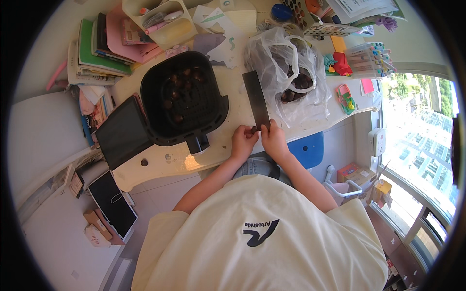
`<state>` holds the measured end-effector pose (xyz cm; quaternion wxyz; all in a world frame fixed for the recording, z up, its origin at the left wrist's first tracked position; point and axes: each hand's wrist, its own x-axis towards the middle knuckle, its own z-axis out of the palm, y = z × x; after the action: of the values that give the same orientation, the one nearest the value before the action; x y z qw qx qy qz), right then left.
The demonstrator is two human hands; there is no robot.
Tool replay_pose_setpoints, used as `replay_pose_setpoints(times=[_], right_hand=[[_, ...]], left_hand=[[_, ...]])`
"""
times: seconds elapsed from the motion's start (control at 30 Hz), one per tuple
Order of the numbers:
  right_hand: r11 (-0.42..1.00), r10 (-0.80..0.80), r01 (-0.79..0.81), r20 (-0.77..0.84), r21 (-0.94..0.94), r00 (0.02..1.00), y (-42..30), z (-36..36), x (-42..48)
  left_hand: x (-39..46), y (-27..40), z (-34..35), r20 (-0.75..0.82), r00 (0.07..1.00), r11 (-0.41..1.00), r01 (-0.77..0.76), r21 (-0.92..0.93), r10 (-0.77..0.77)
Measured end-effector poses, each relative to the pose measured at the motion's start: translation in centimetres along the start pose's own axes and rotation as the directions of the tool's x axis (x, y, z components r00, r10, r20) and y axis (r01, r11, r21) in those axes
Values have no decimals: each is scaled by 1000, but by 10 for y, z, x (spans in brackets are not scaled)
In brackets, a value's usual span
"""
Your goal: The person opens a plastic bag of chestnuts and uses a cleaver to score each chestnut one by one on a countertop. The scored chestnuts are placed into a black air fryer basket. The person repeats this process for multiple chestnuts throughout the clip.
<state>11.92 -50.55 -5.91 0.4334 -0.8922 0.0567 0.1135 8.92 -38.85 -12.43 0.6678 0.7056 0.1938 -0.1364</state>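
My left hand (243, 142) pinches a small brown chestnut (254, 129) close to the table's front edge. Beside it, my right hand (275, 141) grips the near end of a dark, flat, rectangular blade-like piece (256, 96), which points away from me. The two hands' fingertips almost meet at the chestnut; whether the dark piece touches it, I cannot tell. To the left stands a black air fryer basket (150, 85) with several chestnuts (184, 82) on its slotted bottom. A white translucent plastic bag (267, 54) lies behind my right hand, with more chestnuts (300, 82) showing through its opening.
A dark tablet (123, 127) lies left of the basket, and a small dark round piece (144, 162) near the table edge (160, 178). Books (87, 47), a cream organizer (182, 31) and a clear marker box (367, 60) line the back. A blue stool (309, 149) stands below, right.
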Motion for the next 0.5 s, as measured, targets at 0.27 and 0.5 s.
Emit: replay_pose_setpoints(times=[0.27, 0.5], right_hand=[[996, -15, 13, -25, -89, 1000, 11, 24, 10], [993, -111, 114, -79, 35, 991, -4, 8, 10]], left_hand=[[9, -3, -1, -4, 999, 991, 37, 126, -37], [5, 11, -9, 30, 999, 998, -14, 55, 12]])
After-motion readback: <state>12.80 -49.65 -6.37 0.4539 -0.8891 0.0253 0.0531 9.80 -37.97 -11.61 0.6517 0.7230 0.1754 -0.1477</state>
